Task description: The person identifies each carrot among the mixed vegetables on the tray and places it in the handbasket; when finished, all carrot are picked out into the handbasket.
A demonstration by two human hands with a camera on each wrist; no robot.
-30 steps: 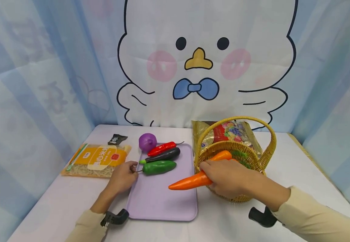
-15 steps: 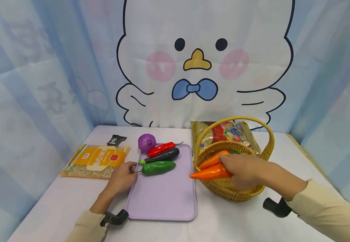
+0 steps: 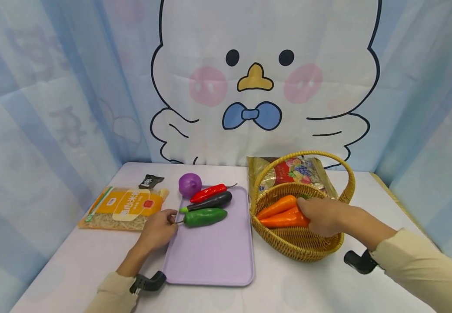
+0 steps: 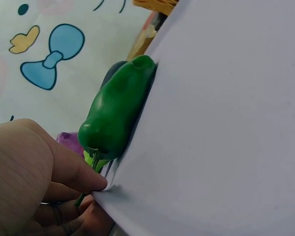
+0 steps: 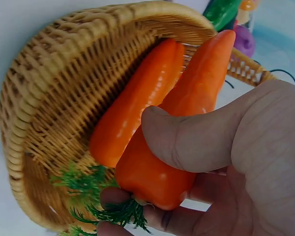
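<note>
My right hand (image 3: pixel 325 216) holds an orange carrot (image 5: pixel 201 81) by its thick end, thumb across the top and fingers beneath. That carrot is inside the wicker basket (image 3: pixel 298 252), alongside a second carrot (image 5: pixel 130 105). Green carrot tops (image 5: pixel 86 179) show near the fingertips. At the left, my left hand (image 3: pixel 158 229) pinches the edge of the lilac tray (image 3: pixel 210 261), its lower fingers partly hidden under the rim. Close by that hand lies a green pepper (image 3: pixel 205 217), its stem reaching the fingers. An eggplant (image 3: pixel 210 201) and a red chili (image 3: pixel 209 192) lie behind it.
A purple onion (image 3: pixel 190 185) sits at the tray's far left corner. An orange-and-clear food bag (image 3: pixel 124 208) and a small black packet (image 3: pixel 151 181) lie on the left. Behind the basket, whose tall handle (image 3: pixel 304 153) arches up, leans a gold bag (image 3: pixel 257 171).
My right hand has carried the carrot from above the tray's right edge rightward and down into the basket, next to the other carrot. My left hand has stayed at the tray's edge.
</note>
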